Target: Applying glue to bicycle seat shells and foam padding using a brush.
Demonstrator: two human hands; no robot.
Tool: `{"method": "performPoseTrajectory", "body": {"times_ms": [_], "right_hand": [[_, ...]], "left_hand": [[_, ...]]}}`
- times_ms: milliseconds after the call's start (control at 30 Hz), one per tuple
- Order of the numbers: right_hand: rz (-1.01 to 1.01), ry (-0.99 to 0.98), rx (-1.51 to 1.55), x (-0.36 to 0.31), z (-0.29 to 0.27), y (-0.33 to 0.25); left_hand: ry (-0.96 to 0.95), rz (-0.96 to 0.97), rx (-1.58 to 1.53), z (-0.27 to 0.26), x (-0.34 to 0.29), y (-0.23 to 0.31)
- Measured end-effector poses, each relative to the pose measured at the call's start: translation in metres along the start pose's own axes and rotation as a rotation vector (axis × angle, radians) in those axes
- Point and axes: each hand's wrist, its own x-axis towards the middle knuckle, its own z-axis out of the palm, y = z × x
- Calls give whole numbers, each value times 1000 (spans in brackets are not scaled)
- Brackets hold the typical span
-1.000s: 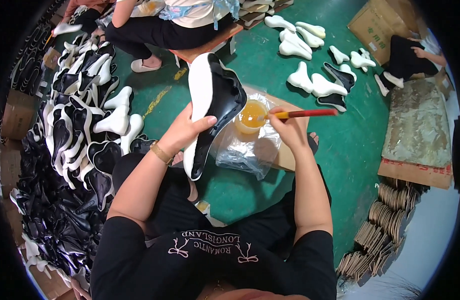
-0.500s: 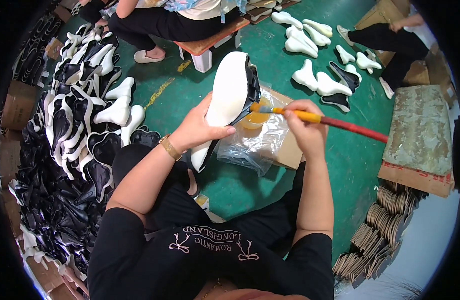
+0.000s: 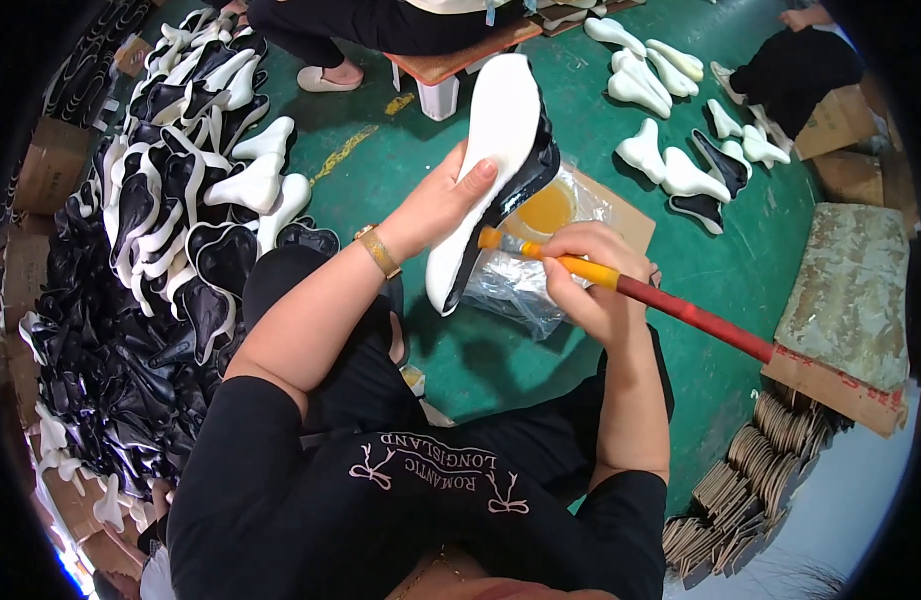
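My left hand [image 3: 443, 203] grips a white foam bicycle saddle [image 3: 503, 115] by its side, thumb across the white face. Its black underside faces right and looks glossy wet along the wide end. In my right hand [image 3: 606, 285] is a paintbrush [image 3: 696, 318] with a yellow grip and a long red handle. The brush's amber-stained bristles are at the black edge near the saddle's narrow end. Just beyond them stands a round tub of amber liquid [image 3: 547, 210], on clear plastic [image 3: 516, 300] over a cardboard box [image 3: 631, 232].
Many white and black saddle parts [image 3: 226, 185] are heaped at left, above a pile of black shells [image 3: 101, 370]. More white saddles [image 3: 691, 172] lie on the green floor at far right. Stacked brown boards [image 3: 761, 460] stand at right. Two people sit ahead, one on a stool [image 3: 466, 62].
The brush has gone from the saddle's middle toward its narrow end. My left hand has turned the saddle slightly, its thumb now on the white face. The whole view has shifted.
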Motion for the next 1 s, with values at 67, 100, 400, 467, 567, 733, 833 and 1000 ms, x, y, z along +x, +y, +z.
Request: {"method": "performPoseTrajectory", "body": {"times_ms": [67,100,400,467,567,733,833,1000], "right_hand": [[-12,-31,18,-1,2,-3],[12,-167,105,-3,5,-11],[34,-309,222,-3,6,-18],[16,-160,93,-4,5,-11],[49,105,-29,4,-7,8],[304,435,168,-9,-25,44],[539,479,265,-13,-26,62],[542,204,7,-29,5,118]], "left_hand": [[21,39,-45,-3,4,-2],[42,26,-18,-2,3,-3],[-31,-83,-86,-10,1,3],[-55,-89,-39,-10,-1,9],[-95,-112,34,-14,-6,15],[-68,-20,-59,-9,-7,17],[-11,196,148,-20,-12,27],[-75,604,965,-56,-26,20]]}}
